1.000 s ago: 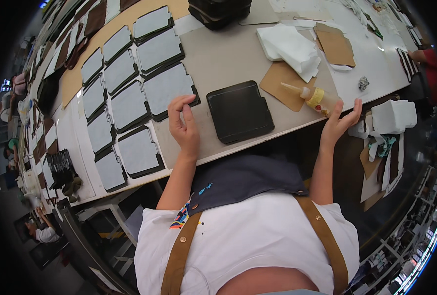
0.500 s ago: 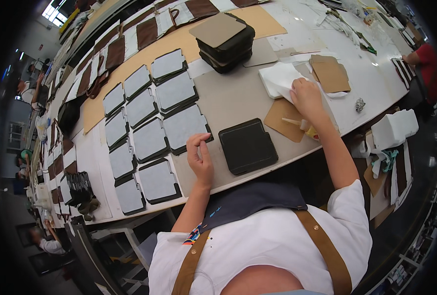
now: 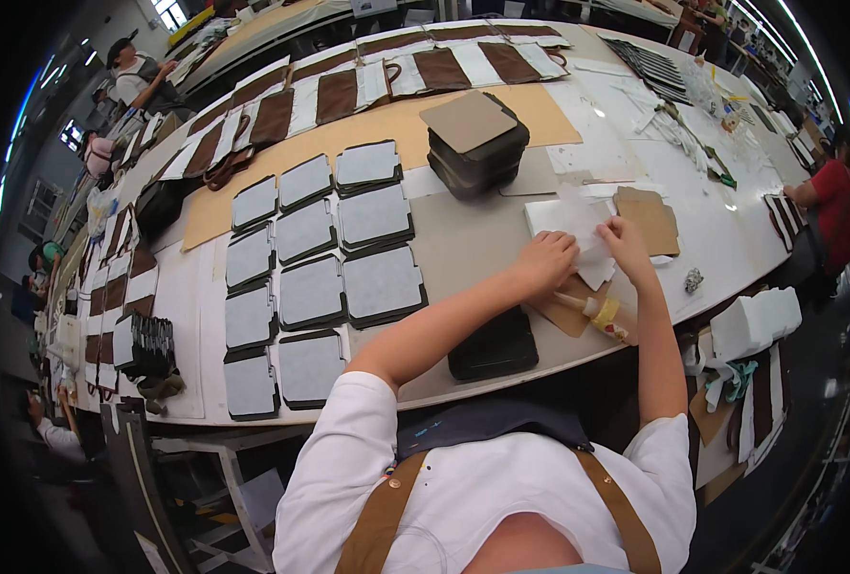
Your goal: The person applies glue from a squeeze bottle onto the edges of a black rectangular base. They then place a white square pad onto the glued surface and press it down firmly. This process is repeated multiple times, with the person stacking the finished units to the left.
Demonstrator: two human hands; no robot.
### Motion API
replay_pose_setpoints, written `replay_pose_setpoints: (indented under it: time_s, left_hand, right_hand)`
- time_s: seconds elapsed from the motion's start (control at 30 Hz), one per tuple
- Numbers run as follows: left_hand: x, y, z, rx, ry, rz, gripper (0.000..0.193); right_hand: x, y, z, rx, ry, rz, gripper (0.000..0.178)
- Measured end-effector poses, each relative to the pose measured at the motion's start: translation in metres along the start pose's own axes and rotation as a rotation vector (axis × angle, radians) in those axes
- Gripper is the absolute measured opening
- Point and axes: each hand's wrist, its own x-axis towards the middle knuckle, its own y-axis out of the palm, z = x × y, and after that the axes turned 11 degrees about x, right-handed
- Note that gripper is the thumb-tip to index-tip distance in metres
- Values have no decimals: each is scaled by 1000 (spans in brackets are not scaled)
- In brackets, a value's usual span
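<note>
A thin white sheet (image 3: 589, 251) is raised between my hands over a stack of white sheets (image 3: 540, 216). My left hand (image 3: 545, 260) has its fingers pinched at the sheet's left side, and my right hand (image 3: 626, 247) pinches its right edge. Below my left forearm lies a black panel with rounded corners (image 3: 492, 346), partly covered by the arm. A squeeze bottle with a pointed nozzle (image 3: 610, 320) rests on a brown card (image 3: 561, 316) by my right wrist. Just beyond my right hand is another brown card (image 3: 651, 222).
Rows of black-edged grey panels (image 3: 312, 292) cover the table's left half. A tall stack of black panels (image 3: 479, 165) stands behind, topped by a tan board (image 3: 467, 121). Brown and white bag pieces (image 3: 337, 96) line the far side. A person in red (image 3: 834, 196) is at the right.
My left hand has crossed from beside the black panel to the white sheet. The sheet is now lifted between both hands. The view has shifted, showing more of the far side.
</note>
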Motion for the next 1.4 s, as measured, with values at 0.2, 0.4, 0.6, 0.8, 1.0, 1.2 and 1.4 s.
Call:
replay_pose_setpoints:
  time_s: [0.2, 0.4, 0.6, 0.8, 1.0, 1.2, 1.4]
  left_hand:
    - [5, 9, 2, 30, -14, 16, 38]
    - [6, -32, -2, -583, -200, -91, 50]
    - [-45, -133, 8, -1871, -476, 112, 79]
    - [-86, -156, 10, -1676, -752, 99, 54]
    - [-104, -139, 6, -1768, -904, -145, 37]
    - [-108, -148, -9, -1774, -928, -324, 39]
    - [-125, -144, -16, -1701, -971, -264, 40]
  right_hand:
    - [7, -85, -5, 750, -110, -502, 22]
    - [-50, -38, 105, -333, -396, -379, 16]
    - [-99, 31, 145, -578, -978, 86, 12]
    - [-112, 66, 138, -630, -1114, 233, 14]
    - [-120, 68, 133, -528, -987, 211, 34]
    - [-123, 89, 101, 631, -276, -6, 56]
    - [-125, 108, 94, 841, -63, 69, 28]
